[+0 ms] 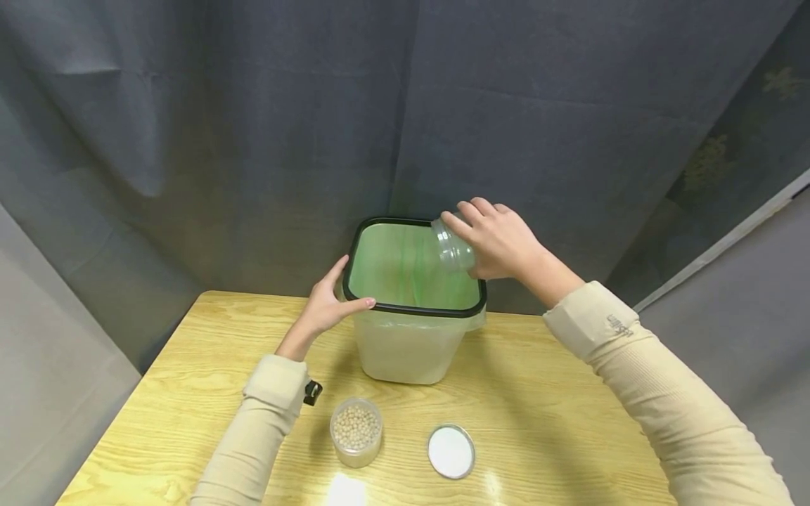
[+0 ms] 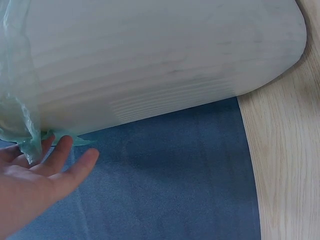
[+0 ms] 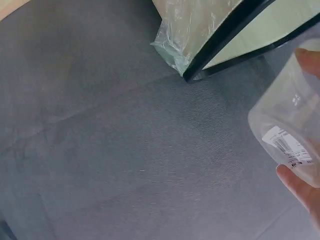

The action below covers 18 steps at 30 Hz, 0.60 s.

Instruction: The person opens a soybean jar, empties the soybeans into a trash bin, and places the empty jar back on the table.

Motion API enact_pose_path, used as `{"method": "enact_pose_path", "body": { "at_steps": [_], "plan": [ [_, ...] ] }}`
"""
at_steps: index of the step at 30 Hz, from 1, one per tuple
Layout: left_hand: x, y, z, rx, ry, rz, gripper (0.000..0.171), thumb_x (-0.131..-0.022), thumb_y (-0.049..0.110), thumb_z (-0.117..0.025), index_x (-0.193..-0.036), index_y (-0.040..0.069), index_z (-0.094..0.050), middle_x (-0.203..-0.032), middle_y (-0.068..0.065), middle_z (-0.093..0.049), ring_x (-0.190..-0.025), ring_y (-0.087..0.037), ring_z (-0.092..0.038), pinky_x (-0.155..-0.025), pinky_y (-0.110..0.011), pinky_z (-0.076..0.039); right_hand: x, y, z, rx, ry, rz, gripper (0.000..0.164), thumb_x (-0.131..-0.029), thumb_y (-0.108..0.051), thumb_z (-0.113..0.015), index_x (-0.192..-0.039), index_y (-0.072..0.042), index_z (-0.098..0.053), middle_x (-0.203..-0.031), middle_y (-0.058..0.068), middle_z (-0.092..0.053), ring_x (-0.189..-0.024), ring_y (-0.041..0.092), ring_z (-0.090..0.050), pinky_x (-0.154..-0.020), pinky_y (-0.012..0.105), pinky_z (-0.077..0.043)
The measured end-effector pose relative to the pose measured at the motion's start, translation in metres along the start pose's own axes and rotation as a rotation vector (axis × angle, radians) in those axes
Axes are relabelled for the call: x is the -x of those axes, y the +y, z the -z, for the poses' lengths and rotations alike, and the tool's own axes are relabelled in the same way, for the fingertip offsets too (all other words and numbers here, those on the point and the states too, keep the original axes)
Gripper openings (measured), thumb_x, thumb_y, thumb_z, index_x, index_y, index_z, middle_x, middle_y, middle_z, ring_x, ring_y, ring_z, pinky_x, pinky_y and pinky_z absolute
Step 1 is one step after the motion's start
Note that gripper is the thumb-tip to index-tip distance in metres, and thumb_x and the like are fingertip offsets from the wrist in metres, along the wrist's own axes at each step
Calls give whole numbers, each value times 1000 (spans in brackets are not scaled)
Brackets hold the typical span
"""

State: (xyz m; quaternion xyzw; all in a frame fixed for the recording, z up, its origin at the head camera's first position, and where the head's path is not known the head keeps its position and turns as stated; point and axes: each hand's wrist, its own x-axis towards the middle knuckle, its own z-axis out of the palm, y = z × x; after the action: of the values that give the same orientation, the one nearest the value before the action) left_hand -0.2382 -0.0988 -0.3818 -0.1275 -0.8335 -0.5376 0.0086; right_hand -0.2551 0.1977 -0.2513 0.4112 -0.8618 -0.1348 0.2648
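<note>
A pale trash bin point(image 1: 405, 348) with a black rim point(image 1: 424, 310) and a green plastic bag point(image 1: 399, 263) lining it stands at the back of the table. My right hand point(image 1: 500, 239) grips a clear plastic jar point(image 1: 451, 246), tilted on its side over the bin's right part with its mouth toward the left. In the right wrist view the jar point(image 3: 290, 120) looks empty and has a white barcode label point(image 3: 287, 145). At the bin's left front corner, my left hand point(image 1: 323, 306) rests with its thumb on the rim. Its extended fingers point(image 2: 82, 162) touch the bag's edge.
A clear jar of small beige balls point(image 1: 356, 429) stands open on the wooden table point(image 1: 538, 400), in front of the bin. Right of it lies a round white lid point(image 1: 451, 452) with a silvery edge. A dark curtain point(image 1: 285, 140) hangs close behind the bin.
</note>
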Motion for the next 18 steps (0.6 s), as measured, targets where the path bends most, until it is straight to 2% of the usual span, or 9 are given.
{"method": "enact_pose_path", "body": {
  "at_steps": [2,5,8,13,18],
  "plan": [
    [0,0,0,1,1,-3,96,-71,30,-77,-146,13,-19,-147,-15,-21,-134,-29,-18,-106,-46,-21,6,1,0,-92,25,-87,86,-49,-34,-79,-124,-7,-46,-111,16,-52,-100,35,-49,-63,47,-49],
    [0,0,0,2,0,-5,96,-71,30,-77,-146,13,-19,-147,-16,-20,-134,-29,-18,-106,-46,-21,18,1,2,-292,62,-232,90,-47,-37,-81,-125,-9,-46,-115,13,-53,-105,32,-49,-69,50,-48],
    [0,1,0,4,-3,-6,96,-71,31,-76,-146,14,-19,-148,-16,-19,-134,-30,-18,-106,-47,-21,34,0,4,-469,117,-334,94,-45,-38,-85,-126,-10,-46,-117,12,-54,-105,30,-49,-75,50,-46],
    [0,1,2,-3,-1,-9,96,-72,32,-76,-146,14,-18,-148,-15,-19,-134,-30,-17,-106,-48,-21,63,-8,1,-635,227,-376,97,-43,-31,-88,-126,-6,-46,-117,12,-55,-99,27,-53,-77,45,-45],
    [0,-1,4,-1,3,-7,97,-71,32,-77,-146,14,-18,-148,-16,-19,-134,-31,-17,-106,-48,-20,90,-19,-6,-722,287,-416,98,-40,-23,-90,-126,-6,-46,-112,10,-58,-94,23,-55,-75,34,-45]
  ]
}}
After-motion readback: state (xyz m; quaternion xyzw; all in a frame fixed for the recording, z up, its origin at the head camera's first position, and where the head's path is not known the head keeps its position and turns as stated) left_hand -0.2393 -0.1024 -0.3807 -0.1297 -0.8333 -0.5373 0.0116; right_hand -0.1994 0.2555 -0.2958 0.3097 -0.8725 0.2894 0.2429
